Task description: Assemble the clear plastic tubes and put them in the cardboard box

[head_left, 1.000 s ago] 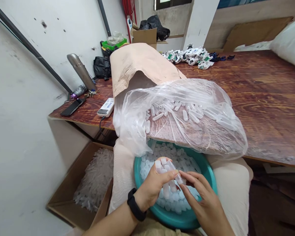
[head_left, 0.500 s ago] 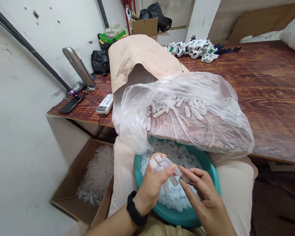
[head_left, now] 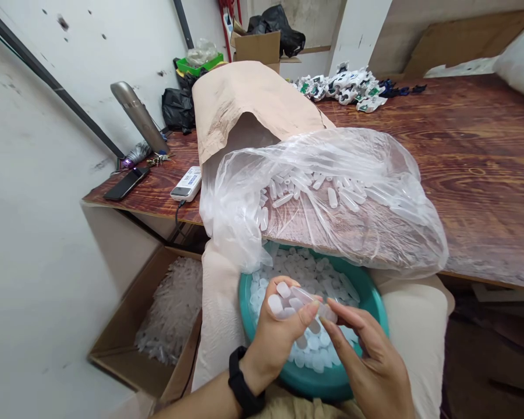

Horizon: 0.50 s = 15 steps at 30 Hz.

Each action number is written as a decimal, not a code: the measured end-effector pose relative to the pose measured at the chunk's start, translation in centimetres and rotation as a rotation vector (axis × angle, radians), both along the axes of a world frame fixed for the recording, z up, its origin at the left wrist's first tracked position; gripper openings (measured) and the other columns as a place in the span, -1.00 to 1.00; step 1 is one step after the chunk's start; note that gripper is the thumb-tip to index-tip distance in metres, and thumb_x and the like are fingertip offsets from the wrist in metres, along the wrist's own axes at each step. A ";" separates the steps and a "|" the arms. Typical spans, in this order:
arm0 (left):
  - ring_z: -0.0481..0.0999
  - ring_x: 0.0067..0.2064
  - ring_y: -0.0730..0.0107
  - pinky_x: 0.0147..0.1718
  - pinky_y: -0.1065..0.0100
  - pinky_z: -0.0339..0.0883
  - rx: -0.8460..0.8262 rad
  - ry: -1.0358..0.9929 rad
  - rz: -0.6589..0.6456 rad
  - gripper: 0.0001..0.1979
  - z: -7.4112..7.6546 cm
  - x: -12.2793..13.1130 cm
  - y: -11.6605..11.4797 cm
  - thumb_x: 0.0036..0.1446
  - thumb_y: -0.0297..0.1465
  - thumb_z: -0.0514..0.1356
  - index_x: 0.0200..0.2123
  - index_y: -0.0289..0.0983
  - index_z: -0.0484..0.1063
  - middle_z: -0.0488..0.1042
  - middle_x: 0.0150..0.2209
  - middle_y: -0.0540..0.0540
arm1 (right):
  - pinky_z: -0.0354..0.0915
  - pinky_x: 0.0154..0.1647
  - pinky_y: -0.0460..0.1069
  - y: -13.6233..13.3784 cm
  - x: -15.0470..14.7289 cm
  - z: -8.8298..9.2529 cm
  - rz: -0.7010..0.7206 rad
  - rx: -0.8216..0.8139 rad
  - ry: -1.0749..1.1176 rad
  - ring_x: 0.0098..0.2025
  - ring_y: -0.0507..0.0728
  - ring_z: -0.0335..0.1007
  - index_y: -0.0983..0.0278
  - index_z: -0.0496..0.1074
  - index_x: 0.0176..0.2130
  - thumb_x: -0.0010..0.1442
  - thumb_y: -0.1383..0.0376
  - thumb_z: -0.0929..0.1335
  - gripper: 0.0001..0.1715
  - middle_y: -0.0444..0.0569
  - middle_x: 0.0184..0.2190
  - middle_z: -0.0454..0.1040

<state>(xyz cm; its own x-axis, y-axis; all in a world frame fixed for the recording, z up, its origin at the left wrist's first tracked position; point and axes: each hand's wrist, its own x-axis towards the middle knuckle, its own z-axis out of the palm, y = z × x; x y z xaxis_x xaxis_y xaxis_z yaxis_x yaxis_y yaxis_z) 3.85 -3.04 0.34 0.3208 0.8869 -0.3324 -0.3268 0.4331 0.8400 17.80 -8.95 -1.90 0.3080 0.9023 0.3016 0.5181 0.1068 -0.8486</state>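
My left hand (head_left: 276, 334) is closed around several translucent plastic tubes (head_left: 283, 305), with one tube (head_left: 303, 295) pinched under the thumb and pointing right. My right hand (head_left: 367, 346) pinches a small frosted plastic cap (head_left: 327, 312) between thumb and fingertips, at the right end of that tube. Whether cap and tube touch, I cannot tell. Below both hands is a teal basin (head_left: 317, 384) holding many small whitish caps (head_left: 317, 355). A clear plastic bag (head_left: 375, 157) with loose tubes (head_left: 349, 198) inside lies on the table just beyond the basin.
A cardboard box (head_left: 113, 361) of clear plastic pieces stands at lower left. On the wooden table (head_left: 484, 192) are a phone (head_left: 126, 183), a white device (head_left: 186, 184) with a cable, a metal bottle (head_left: 137, 113), a beige paper sack (head_left: 253, 87) and a pile of white parts (head_left: 353, 87).
My right fingers now show a frosted cap at the tube's end, where a clear tube end showed before. Both hands have shifted only slightly.
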 end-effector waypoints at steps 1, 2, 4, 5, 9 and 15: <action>0.55 -0.43 0.45 -0.52 0.49 0.31 0.003 0.001 -0.014 -0.54 0.2 0.0 -0.1 0.06 -0.26 0.41 -0.15 -0.20 0.19 0.59 -0.26 -0.08 | 0.49 -0.28 -0.06 -0.1 0.0 -0.2 -0.010 -0.054 0.048 -0.30 0.11 0.56 0.13 0.49 0.02 0.33 0.16 0.35 -0.72 -0.09 -0.28 0.58; 0.56 -0.43 0.44 -0.51 0.47 0.33 0.006 -0.003 -0.025 -0.53 0.4 0.0 -0.1 0.05 -0.25 0.41 -0.17 -0.20 0.18 0.60 -0.25 -0.08 | 0.48 -0.33 -0.06 -0.2 0.0 -0.4 -0.018 -0.110 0.111 -0.35 0.10 0.56 0.15 0.46 0.04 0.36 0.13 0.31 -0.68 -0.09 -0.32 0.58; 0.57 -0.42 0.43 -0.45 0.44 0.38 0.007 -0.019 -0.028 -0.52 0.7 0.0 -0.1 0.03 -0.25 0.42 -0.18 -0.21 0.18 0.60 -0.26 -0.08 | 0.47 -0.36 -0.05 -0.4 0.1 -0.8 -0.031 -0.163 0.229 -0.38 0.11 0.55 0.18 0.38 0.09 0.38 0.08 0.27 -0.63 -0.08 -0.34 0.56; 0.58 -0.39 0.42 -0.40 0.42 0.40 0.007 -0.024 -0.021 -0.52 0.8 0.0 -0.1 0.02 -0.26 0.43 -0.18 -0.21 0.18 0.61 -0.26 -0.08 | 0.47 -0.34 -0.04 -0.4 0.1 -0.8 -0.034 -0.152 0.246 -0.36 0.11 0.53 0.19 0.37 0.06 0.36 0.06 0.30 -0.62 -0.07 -0.33 0.54; 0.58 -0.37 0.44 -0.35 0.41 0.41 0.006 -0.024 -0.018 -0.54 0.6 0.0 0.0 0.05 -0.28 0.42 -0.16 -0.21 0.20 0.62 -0.26 -0.06 | 0.37 -0.40 -0.07 -0.4 0.5 -0.4 0.061 -0.137 0.081 -0.42 0.09 0.41 0.19 0.43 -0.22 0.33 0.06 0.32 -0.74 -0.12 -0.43 0.46; 0.60 -0.31 0.38 -0.29 0.37 0.42 0.017 -0.039 -0.045 -0.57 0.3 0.1 -0.1 0.07 -0.31 0.41 -0.16 -0.20 0.20 0.61 -0.26 -0.07 | 0.34 -0.39 -0.06 -0.4 1.0 0.6 0.157 -0.128 -0.071 -0.40 0.10 0.39 0.18 0.39 -0.23 0.42 0.12 0.21 -0.72 -0.12 -0.41 0.43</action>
<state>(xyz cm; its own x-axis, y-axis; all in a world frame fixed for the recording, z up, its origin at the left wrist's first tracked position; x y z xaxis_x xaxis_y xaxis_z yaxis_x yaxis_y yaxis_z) 3.94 -3.17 0.66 0.3728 0.8768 -0.3038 -0.3396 0.4336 0.8347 18.77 -9.35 -1.28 0.1424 0.9699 0.1975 0.5622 0.0849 -0.8227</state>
